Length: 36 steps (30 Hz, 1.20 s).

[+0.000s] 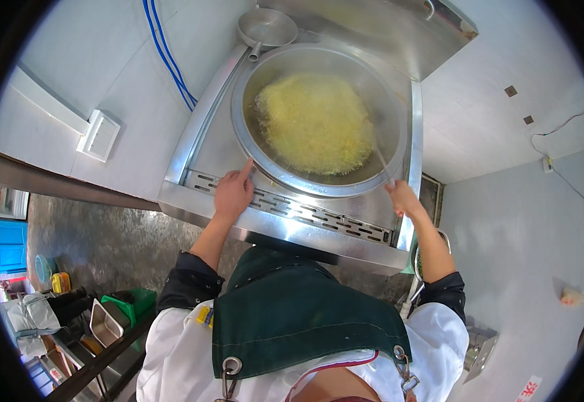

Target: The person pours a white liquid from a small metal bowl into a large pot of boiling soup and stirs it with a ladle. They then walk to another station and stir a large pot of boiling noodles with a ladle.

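A large round wok point(244, 128) is set into a stainless steel stove point(211, 145). Pale yellow bubbling food or foam point(317, 123) covers much of its liquid, and haze hangs over it. In my right hand point(403, 197), at the wok's right front rim, is the thin handle of a utensil point(381, 153); its far end is hidden in the foam. My left hand point(234, 193) rests by the left front rim with the index finger pointing at it. Nothing shows in that hand, and its other fingers are curled.
A small long-handled pan point(267, 27) sits at the stove's back left corner. A slotted drain strip point(317, 216) runs along the front. Behind rises a steel splashback point(372, 30). At lower left are another person point(33, 316), a green bin point(141, 304) and a steel tray point(105, 321).
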Tool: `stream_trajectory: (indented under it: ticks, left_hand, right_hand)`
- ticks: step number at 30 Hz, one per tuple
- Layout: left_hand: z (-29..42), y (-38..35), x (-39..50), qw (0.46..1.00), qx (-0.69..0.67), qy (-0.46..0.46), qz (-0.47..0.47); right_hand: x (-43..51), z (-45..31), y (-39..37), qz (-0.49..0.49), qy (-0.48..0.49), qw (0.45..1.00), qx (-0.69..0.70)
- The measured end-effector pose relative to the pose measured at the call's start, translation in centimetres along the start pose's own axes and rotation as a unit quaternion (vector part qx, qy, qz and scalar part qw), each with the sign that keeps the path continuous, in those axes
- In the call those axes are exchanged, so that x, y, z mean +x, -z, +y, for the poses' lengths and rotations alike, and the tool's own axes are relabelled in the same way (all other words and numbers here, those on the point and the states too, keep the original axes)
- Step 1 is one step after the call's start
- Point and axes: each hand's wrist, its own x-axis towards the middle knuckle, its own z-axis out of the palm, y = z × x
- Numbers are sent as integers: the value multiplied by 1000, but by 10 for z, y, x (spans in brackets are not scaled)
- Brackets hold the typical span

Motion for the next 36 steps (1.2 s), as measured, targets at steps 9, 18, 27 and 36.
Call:
stream_trajectory:
  ticks: [9,18,27,36]
  left_hand:
    - [8,7,3,1000,-2,17,-8]
    - [6,7,0,999,25,8,-20]
    - [3,3,1,999,20,17,-22]
    - [6,7,2,999,14,22,-29]
  right_hand:
    - [-42,-35,-72,-372,-18,850,372]
    - [-51,-62,-99,-442,5,685,579]
    - [-43,-54,-36,-57,122,968,212]
    - [21,-13,-9,147,169,963,-150]
